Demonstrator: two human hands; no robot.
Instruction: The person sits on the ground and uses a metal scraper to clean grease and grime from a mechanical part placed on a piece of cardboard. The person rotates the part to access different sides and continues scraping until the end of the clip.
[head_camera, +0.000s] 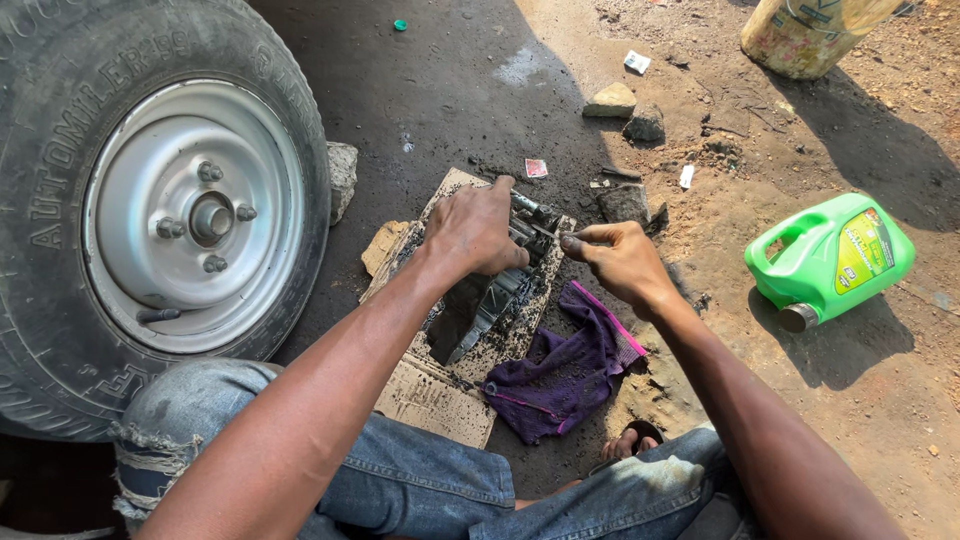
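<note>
I see my left hand pressed down over a greasy metal part, fingers curled around its upper end and grasping it. The part lies lengthwise on a torn sheet of cardboard spread on the dirt, and it runs out from under my palm toward my knees, so most of what shows is below the hand. A smaller bit of the same dark metal pokes out beyond my fingertips at the far edge of the cardboard.

My right hand sits just beside the part, to its right, with thumb and forefinger pinched on a thin tool whose tip reaches across to the metal near my left fingers. It is too slim and dark for me to say what kind of tool it is.

A purple rag with a pink edge lies crumpled under my right wrist, overlapping the cardboard's right side.

Well apart to the right, a green plastic jug lies on its side in the dirt, capped neck pointing toward me; I cannot tell whether anything is in it. A yellowish container stands at the top edge, mostly cut off. On my left stands a large tyre with a silver wheel hub.
</note>
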